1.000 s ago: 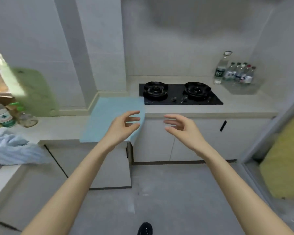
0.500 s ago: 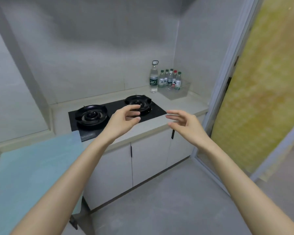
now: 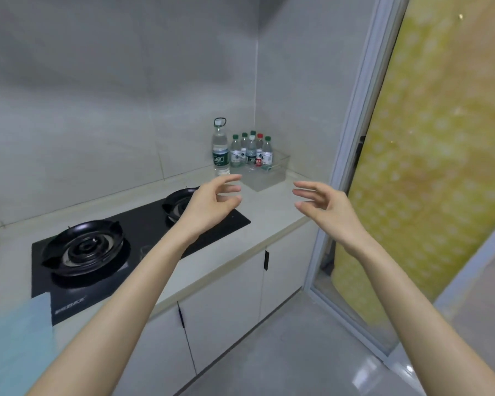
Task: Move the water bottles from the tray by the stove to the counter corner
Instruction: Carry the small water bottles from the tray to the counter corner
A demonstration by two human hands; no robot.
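On the counter (image 3: 272, 207), right of the stove (image 3: 143, 230), a clear tray (image 3: 269, 175) sits at centre frame in the wall corner, holding a cluster of small water bottles (image 3: 252, 151) with a taller bottle (image 3: 220, 151) at its left edge. The left hand (image 3: 209, 205) and right hand (image 3: 323, 204) hover empty just below it, fingers loosely curled. Each should close round one bottle's body and lift straight up, sparing its neighbours.

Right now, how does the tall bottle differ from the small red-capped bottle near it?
The tall bottle rises well above the red-capped bottle. The tall bottle has a carry loop at its cap; the red-capped bottle has a plain red cap. The tall bottle seems to stand on the counter left of the clear tray; the red-capped bottle stands inside it. Both are upright and clear.
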